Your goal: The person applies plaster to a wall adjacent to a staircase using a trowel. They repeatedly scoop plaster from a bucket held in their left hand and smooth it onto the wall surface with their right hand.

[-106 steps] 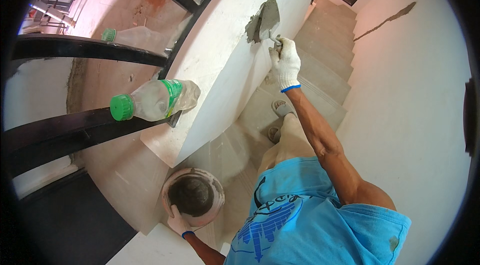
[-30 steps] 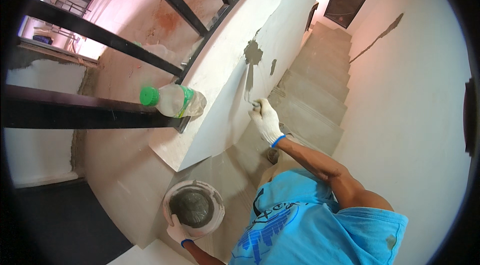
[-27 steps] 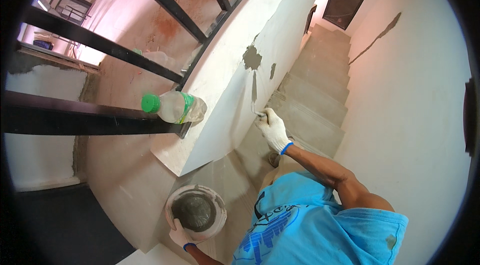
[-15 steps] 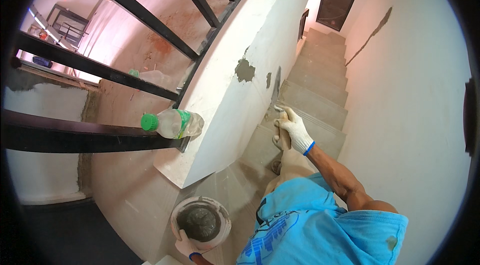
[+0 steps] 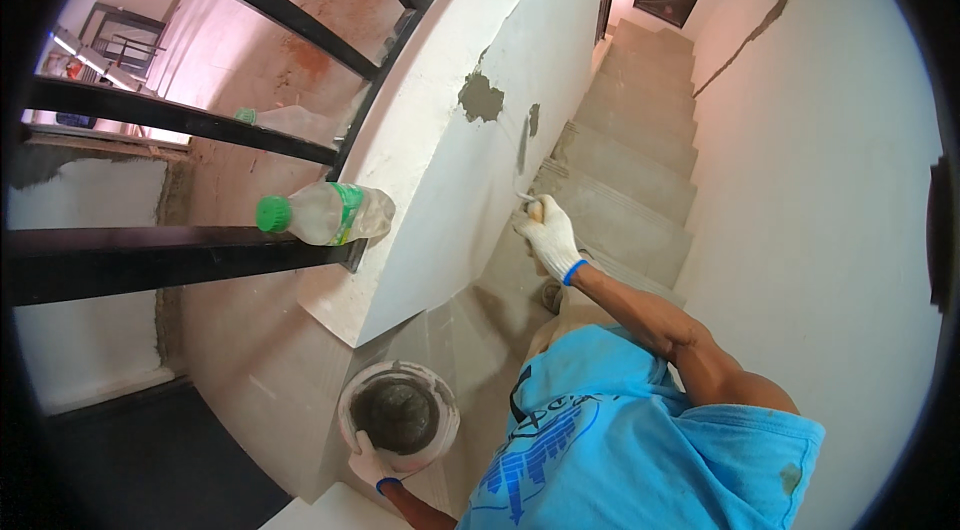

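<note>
My right hand (image 5: 549,238), in a white knit glove with a blue cuff, is closed round the handle of a trowel (image 5: 522,148). The thin blade is up against the white side of the low stair wall (image 5: 440,220), close to a small grey mortar patch (image 5: 533,119). A larger ragged grey patch (image 5: 482,97) lies further left on that wall. Down at the lower middle, my gloved left hand (image 5: 371,461) grips the near left rim of a round bucket (image 5: 447,435). Wet grey mortar (image 5: 395,412) sits inside it.
A green-capped plastic bottle (image 5: 325,212) lies on the wall top beside the black railing (image 5: 150,255). Another bottle (image 5: 295,122) lies beyond the bars. Concrete stairs (image 5: 625,195) run up ahead, beside a white wall (image 5: 800,230) with a long grey streak (image 5: 745,40).
My right hand and the trowel have moved left and up, bringing the blade to the wall near the small patch. The left hand keeps its hold on the bucket. My view has shifted slightly.
</note>
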The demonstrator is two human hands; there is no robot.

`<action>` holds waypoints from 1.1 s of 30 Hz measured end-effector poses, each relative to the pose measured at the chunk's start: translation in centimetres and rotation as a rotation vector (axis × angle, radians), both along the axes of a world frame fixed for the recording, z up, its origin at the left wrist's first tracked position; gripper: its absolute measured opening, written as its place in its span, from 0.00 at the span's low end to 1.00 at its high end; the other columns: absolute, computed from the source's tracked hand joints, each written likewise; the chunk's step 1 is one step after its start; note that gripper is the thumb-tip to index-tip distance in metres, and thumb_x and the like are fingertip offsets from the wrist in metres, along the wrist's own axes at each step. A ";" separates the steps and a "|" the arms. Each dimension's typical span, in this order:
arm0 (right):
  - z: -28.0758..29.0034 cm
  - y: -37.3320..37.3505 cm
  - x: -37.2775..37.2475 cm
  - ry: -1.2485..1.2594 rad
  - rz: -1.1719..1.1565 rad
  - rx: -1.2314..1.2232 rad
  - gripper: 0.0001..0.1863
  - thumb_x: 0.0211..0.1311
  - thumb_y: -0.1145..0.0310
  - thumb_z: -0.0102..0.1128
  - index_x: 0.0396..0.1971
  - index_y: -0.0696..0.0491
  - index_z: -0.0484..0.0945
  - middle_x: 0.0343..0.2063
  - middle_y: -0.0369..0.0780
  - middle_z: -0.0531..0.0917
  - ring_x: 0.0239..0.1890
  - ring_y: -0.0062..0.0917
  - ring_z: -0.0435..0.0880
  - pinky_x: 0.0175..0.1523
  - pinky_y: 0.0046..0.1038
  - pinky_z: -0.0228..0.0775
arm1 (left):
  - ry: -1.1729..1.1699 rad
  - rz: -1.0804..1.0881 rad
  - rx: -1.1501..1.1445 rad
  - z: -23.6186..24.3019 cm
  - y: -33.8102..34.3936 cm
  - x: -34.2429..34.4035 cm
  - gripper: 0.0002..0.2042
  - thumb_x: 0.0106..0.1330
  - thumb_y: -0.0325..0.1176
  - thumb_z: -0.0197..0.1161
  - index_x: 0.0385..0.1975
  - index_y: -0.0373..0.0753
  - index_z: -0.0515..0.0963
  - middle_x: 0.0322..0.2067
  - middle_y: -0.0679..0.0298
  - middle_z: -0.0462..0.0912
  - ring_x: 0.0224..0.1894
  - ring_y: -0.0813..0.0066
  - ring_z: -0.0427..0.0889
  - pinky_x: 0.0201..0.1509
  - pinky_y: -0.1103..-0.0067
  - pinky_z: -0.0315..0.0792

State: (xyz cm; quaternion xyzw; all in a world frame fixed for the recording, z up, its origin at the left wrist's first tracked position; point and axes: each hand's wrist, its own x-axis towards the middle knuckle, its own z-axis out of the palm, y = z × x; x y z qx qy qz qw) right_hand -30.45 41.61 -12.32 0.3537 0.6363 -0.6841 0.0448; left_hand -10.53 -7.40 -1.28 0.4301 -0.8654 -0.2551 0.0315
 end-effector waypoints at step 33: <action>0.3 -7.0 -3.7 0.174 0.141 0.279 0.27 0.58 0.63 0.67 0.56 0.57 0.71 0.32 0.53 0.83 0.40 0.54 0.84 0.46 0.48 0.75 | -0.034 -0.010 -0.038 -0.4 -0.3 0.3 0.33 0.69 0.53 0.63 0.41 0.16 0.82 0.30 0.47 0.87 0.33 0.61 0.82 0.42 0.63 0.76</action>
